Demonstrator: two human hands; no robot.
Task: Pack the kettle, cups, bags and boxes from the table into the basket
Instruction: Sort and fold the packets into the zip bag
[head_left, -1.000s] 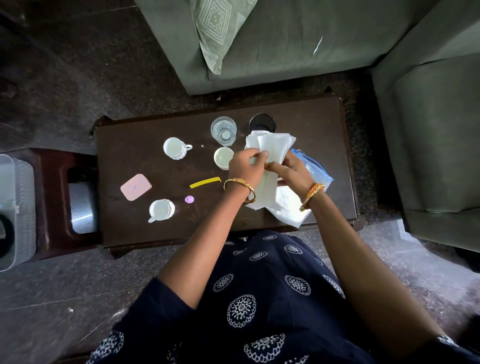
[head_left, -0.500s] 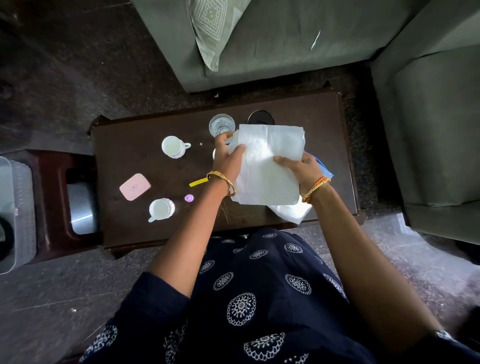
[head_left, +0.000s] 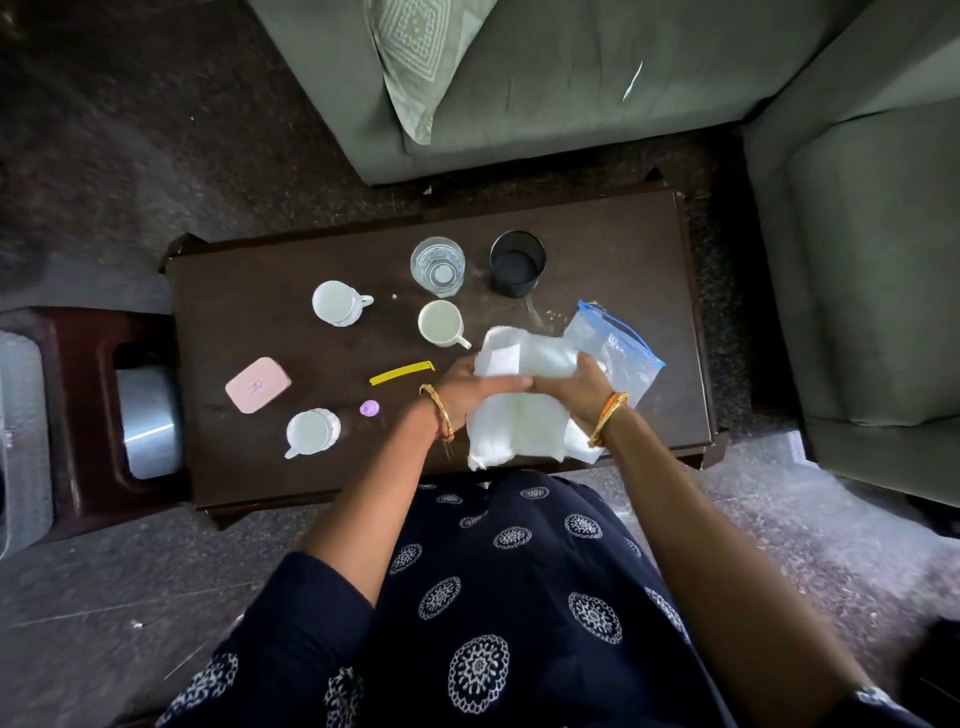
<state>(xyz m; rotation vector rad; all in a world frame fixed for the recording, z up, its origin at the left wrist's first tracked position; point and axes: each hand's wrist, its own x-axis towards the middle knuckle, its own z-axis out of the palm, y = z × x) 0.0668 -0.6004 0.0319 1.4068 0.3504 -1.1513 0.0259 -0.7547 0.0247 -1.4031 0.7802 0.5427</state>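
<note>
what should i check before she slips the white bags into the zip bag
1. Both hands on the white bags: left hand and right hand grip the bundle. ok
2. Bundle folded small enough: part hangs loose toward the table edge. not ok
3. Zip bag mouth open: cannot tell
4. Zip bag free to lift: it lies flat, partly under the bundle. not ok
5. Nearest cup clear of the hands: close beside the bundle, not touching. ok
</note>
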